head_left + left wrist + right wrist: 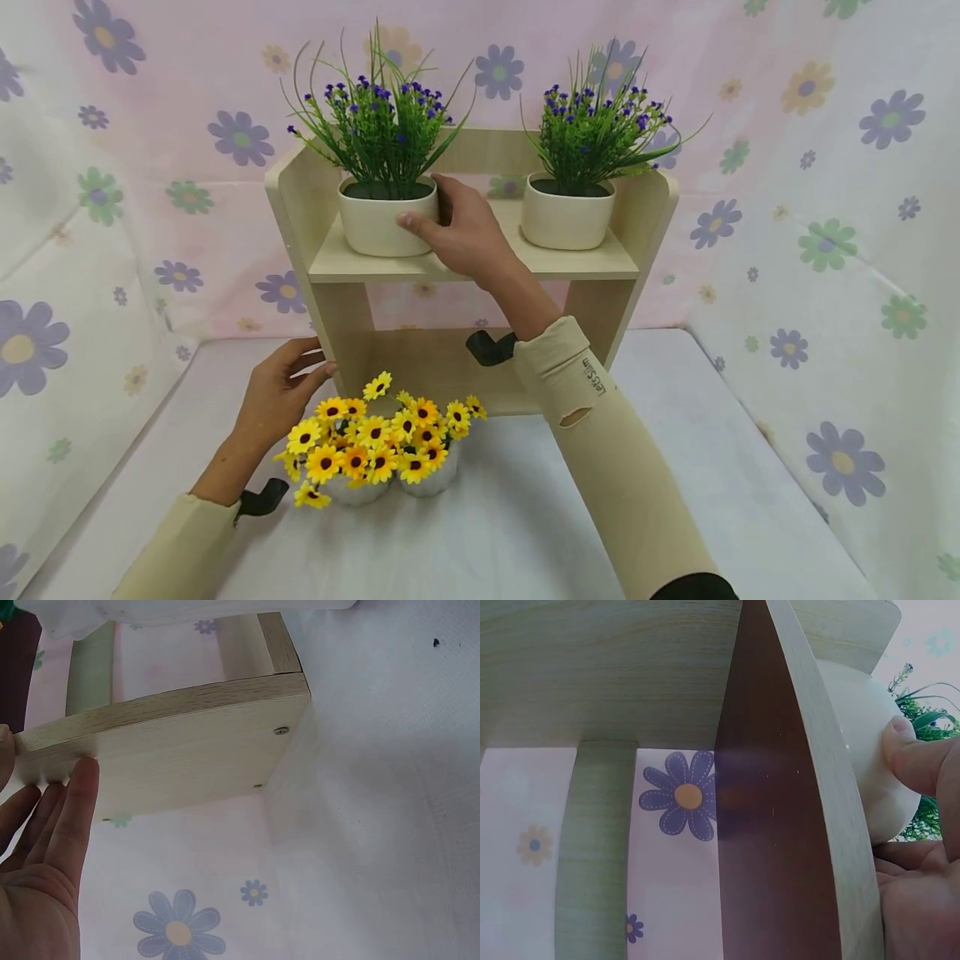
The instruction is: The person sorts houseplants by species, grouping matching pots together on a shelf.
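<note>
A two-tier wooden shelf (472,268) stands in front of me. My right hand (468,229) grips the right end of a cream oval pot (382,225), thumb on its front and fingers behind. The pot holds grassy leaves and small purple flowers, and sits on the upper board at left. Low on the shelf's left side, my left hand (281,392) holds the side panel (172,712), fingertips on its outer face and thumb at the front edge. In the right wrist view, the right thumb (904,750) lies along the pot (862,742).
A matching pot of purple flowers (570,212) stands at right on the upper board. Yellow flowers (375,433) in two white pots (435,479) stand on the white cloth before the shelf's lower left. Flower-print cloth (810,158) surrounds the shelf at the back and sides.
</note>
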The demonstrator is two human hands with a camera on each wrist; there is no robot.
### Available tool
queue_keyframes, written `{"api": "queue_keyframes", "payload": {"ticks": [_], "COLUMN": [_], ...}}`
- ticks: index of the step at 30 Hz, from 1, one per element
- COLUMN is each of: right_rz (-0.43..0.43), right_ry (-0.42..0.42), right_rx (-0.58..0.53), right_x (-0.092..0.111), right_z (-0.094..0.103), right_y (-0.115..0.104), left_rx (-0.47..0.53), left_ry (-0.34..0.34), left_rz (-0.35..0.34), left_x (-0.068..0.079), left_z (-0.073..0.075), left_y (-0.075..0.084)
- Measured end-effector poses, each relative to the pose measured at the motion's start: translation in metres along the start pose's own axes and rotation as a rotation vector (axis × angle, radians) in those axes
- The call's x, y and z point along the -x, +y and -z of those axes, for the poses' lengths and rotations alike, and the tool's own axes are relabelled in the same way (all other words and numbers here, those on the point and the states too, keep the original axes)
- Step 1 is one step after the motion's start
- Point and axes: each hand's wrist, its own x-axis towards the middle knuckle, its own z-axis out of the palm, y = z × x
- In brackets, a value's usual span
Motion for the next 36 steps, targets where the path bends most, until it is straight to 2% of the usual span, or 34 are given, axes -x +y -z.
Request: {"api": "queue_keyframes", "payload": {"ticks": [8, 12, 16, 19, 27, 32, 36], "right_rz": [-0.060, -0.086, -0.092, -0.073, -0.026, 0.072, 0.146], "right_ry": [-0.027, -0.001, 0.052, 0.102, 0.177, 0.201, 0.186], "right_rx": [-0.023, -0.023, -0.093, -0.132, -0.128, -0.166, -0.197], "right_x": [0.000, 0.003, 0.009, 0.015, 0.029, 0.042, 0.054], "right_z": [0.000, 0.001, 0.001, 0.001, 0.001, 0.002, 0.005], "right_y": [0.002, 0.004, 0.007, 0.008, 0.011, 0.013, 0.015], "left_rx": [-0.003, -0.001, 0.000, 0.000, -0.002, 0.005, -0.003], "left_ry": [-0.001, -0.005, -0.008, -0.005, -0.004, -0.004, -0.005], "left_rz": [-0.001, -0.001, -0.009, -0.017, -0.013, -0.018, -0.013], "left_x": [-0.002, -0.002, -0.001, -0.001, 0.000, 0.000, 0.000], "left_z": [0.001, 0.002, 0.002, 0.001, 0.001, 0.001, 0.001], "left_y": [0.003, 0.004, 0.003, 0.001, 0.001, 0.000, 0.000]}}
